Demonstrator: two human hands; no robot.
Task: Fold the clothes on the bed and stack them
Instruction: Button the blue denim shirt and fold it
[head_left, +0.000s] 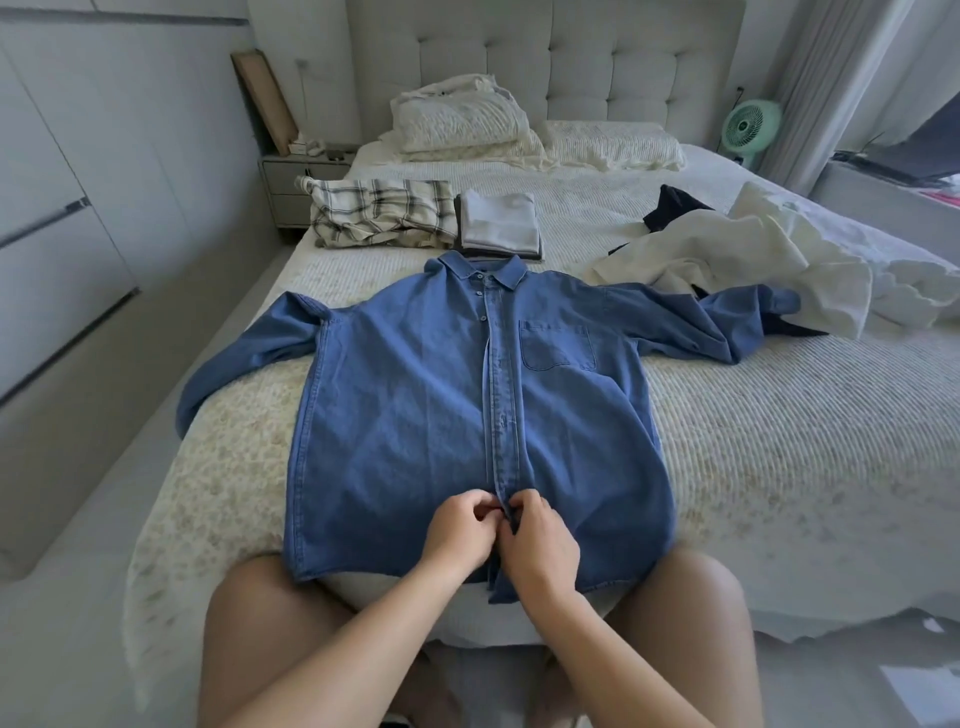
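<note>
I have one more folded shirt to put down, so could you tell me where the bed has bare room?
Bare bedspread lies right of the denim shirt, below its right sleeve. A bare band also lies between the pillows and the folded stacks. The right edge is crowded with unfolded clothes.

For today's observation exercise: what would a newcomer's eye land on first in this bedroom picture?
A blue denim button-up shirt lies spread face-up across the near end of the cream quilted bed. At its lower placket, the left hand and right hand pinch the fabric together.
</note>
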